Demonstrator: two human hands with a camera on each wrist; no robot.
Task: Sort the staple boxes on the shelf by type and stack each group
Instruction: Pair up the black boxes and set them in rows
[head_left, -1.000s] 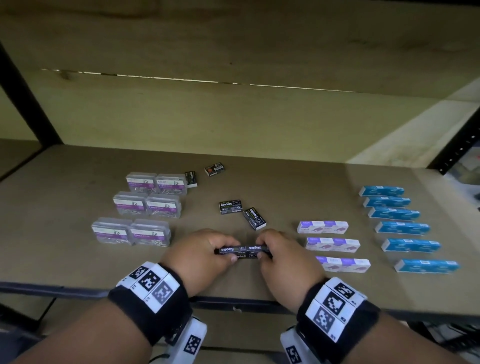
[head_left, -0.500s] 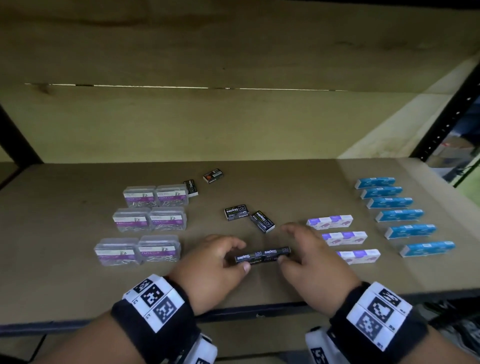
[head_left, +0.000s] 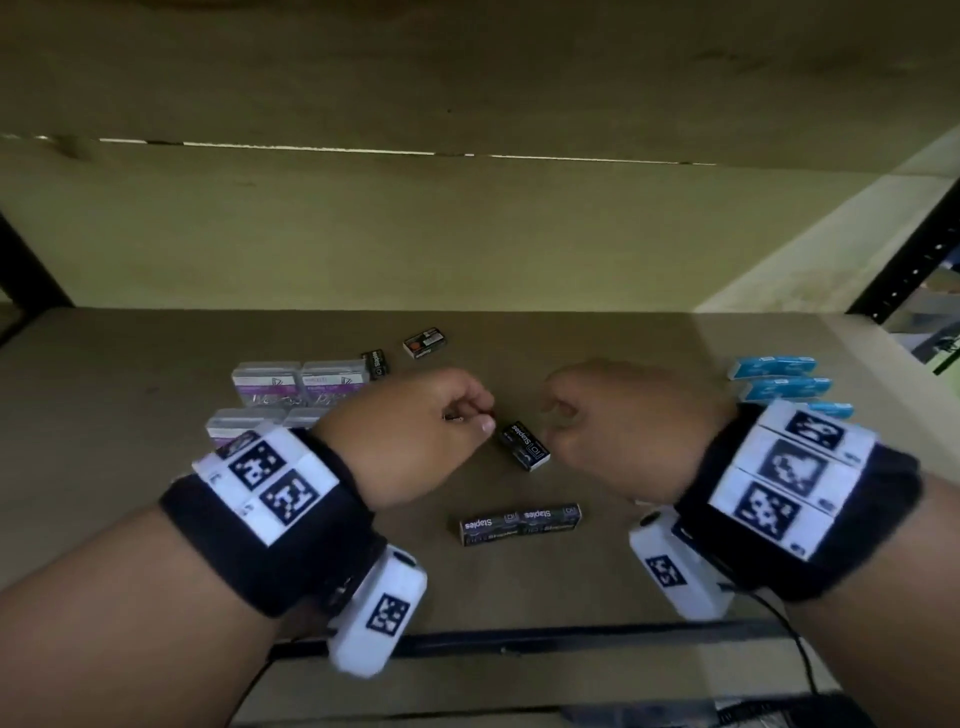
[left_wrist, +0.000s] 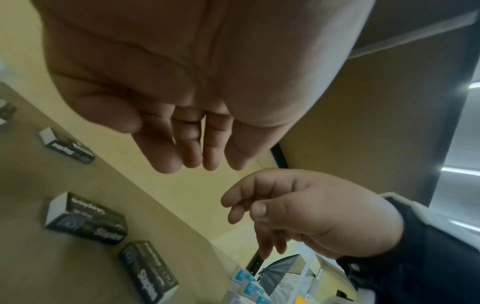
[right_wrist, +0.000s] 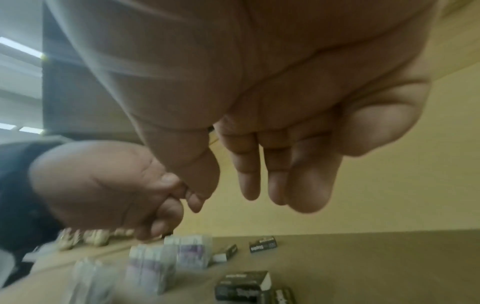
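Two black staple boxes (head_left: 519, 522) lie end to end near the shelf's front edge, with no hand on them. Another black staple box (head_left: 524, 446) lies slanted in the middle, between my two hands. My left hand (head_left: 475, 415) hovers just left of it and holds nothing; its fingers (left_wrist: 192, 156) hang nearly straight. My right hand (head_left: 558, 415) hovers just right of it, also empty, with its fingers (right_wrist: 278, 191) hanging straight. Two more black boxes (head_left: 375, 362) (head_left: 426, 341) lie further back. A second middle box (left_wrist: 88, 220) shows in the left wrist view.
Clear boxes with purple labels (head_left: 298, 382) stand in pairs at the left. Blue boxes (head_left: 771, 366) lie in a row at the right, partly behind my right wrist. A dark metal rail (head_left: 571, 636) edges the shelf front. The shelf's back wall rises behind.
Both hands let go of the paired black boxes at the front edge, then rose and moved forward to either side of the slanted middle box.
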